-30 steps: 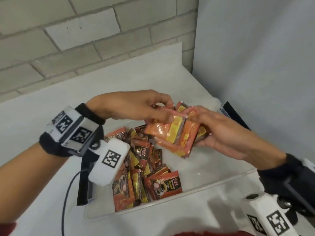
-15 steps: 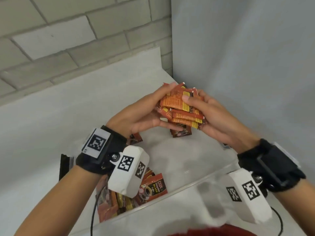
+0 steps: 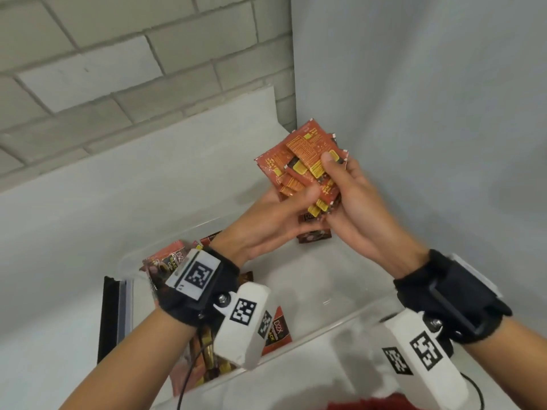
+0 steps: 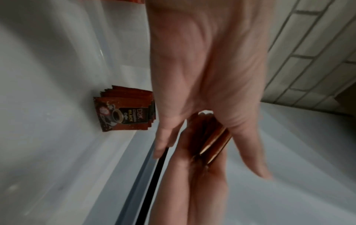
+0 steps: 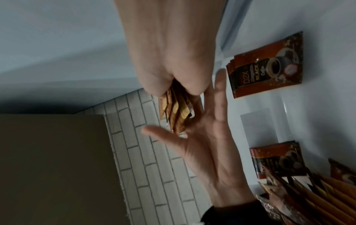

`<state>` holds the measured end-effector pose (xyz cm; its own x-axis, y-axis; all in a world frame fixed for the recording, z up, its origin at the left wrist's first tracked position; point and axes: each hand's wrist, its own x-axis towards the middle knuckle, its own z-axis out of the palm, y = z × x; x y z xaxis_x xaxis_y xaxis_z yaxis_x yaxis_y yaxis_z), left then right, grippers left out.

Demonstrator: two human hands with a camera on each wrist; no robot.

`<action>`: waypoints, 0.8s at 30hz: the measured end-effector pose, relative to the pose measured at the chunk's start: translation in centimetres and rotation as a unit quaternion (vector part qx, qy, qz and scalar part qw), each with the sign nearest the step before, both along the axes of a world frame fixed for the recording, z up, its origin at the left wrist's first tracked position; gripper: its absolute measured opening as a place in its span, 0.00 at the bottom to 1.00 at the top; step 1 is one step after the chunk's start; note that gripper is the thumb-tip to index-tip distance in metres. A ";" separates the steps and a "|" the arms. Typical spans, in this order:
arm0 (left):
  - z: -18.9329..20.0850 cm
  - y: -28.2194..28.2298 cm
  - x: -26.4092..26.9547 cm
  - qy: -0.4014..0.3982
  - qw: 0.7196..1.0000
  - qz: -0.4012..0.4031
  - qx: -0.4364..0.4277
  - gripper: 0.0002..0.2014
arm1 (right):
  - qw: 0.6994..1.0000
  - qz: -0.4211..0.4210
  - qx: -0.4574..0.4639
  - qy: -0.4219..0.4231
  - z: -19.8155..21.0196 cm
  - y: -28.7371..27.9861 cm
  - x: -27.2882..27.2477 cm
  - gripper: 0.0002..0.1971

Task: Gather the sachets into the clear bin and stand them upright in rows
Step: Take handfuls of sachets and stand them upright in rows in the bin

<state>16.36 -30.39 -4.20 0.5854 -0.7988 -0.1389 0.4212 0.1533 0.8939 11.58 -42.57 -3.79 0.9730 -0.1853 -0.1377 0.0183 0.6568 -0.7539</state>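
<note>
Both hands hold a stack of orange-red sachets (image 3: 302, 155) upright above the far right corner of the clear bin (image 3: 340, 321). My right hand (image 3: 352, 199) grips the stack, thumb on its front. My left hand (image 3: 284, 214) has straight fingers behind the stack and its thumb across the front. The stack's edges (image 5: 175, 112) show between the two hands in the right wrist view. A short row of sachets (image 3: 313, 236) stands upright in that corner below the hands, also seen as upright sachets (image 4: 123, 111). Loose sachets (image 3: 168, 258) lie piled at the bin's left end.
The bin sits on a white table (image 3: 88, 217) in a corner, between a brick wall (image 3: 118, 69) behind and a grey panel (image 3: 429, 113) on the right. A black flat object (image 3: 111, 318) lies against the bin's left side. Bare bin floor (image 3: 310, 282) shows mid-bin.
Both hands have carried the stack from above the loose pile toward the bin's far right corner and turned it upright. The left thumb now lies across its front.
</note>
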 end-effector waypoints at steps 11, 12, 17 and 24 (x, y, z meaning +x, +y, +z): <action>0.4 0.9 1.0 -0.028 0.995 0.094 0.017 0.22 | 0.921 -0.096 -0.373 -0.058 -1.7 -0.3 -0.2 0.28; 0.5 1.0 1.2 -0.031 0.993 0.108 0.022 0.21 | 0.911 -0.086 -0.397 -0.067 -1.7 -0.3 -0.2 0.26; 0.7 1.2 1.3 -0.046 0.989 0.133 0.039 0.22 | 0.938 -0.046 -0.329 -0.102 -1.2 0.3 -0.5 0.20; 0.9 1.6 2.0 -0.005 0.990 0.140 0.031 0.17 | 0.952 -0.045 -0.299 -0.041 -1.7 0.1 0.0 0.31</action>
<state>18.31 -28.78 -3.29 0.7842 -0.5951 -0.1756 0.3612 0.2077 0.9091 11.55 -42.43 -5.47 0.9525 -0.2897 0.0940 0.1289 0.1040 -0.9862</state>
